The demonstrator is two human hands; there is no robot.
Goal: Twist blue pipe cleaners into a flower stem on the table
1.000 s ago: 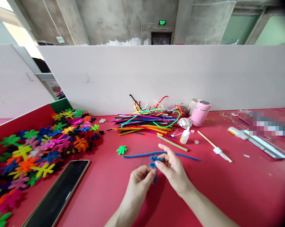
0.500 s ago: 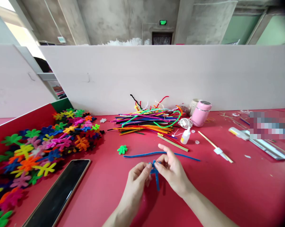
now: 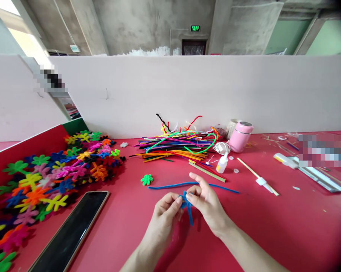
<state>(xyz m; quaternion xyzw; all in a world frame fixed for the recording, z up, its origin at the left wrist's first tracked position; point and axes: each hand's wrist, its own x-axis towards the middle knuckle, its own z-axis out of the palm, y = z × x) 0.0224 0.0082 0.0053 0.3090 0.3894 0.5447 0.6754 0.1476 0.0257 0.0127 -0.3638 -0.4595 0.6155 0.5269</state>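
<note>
Between my two hands is a blue pipe cleaner (image 3: 190, 215), partly bent into small loops, with one straight end hanging down. My left hand (image 3: 167, 212) pinches its left side between thumb and fingers. On the other side my right hand (image 3: 208, 206) grips it with thumb and bent fingers, one finger raised. The fingertips hide part of the loops. Just beyond the hands a straight blue pipe cleaner (image 3: 170, 186) lies across the red table. A small green pipe-cleaner flower (image 3: 147, 180) rests at its left end.
Many colourful pipe-cleaner flowers (image 3: 36, 195) are heaped at left beside a phone (image 3: 71, 230). A pile of pipe cleaners (image 3: 173, 145) lies at the back before a white partition (image 3: 193, 94). To its right stand a glue bottle (image 3: 221, 165) and a pink flask (image 3: 240, 138); a stick (image 3: 251, 170) lies nearer.
The hanging end of the blue pipe cleaner has swung slightly to the right. Both hands keep their grip and have barely shifted. The view has tilted a little.
</note>
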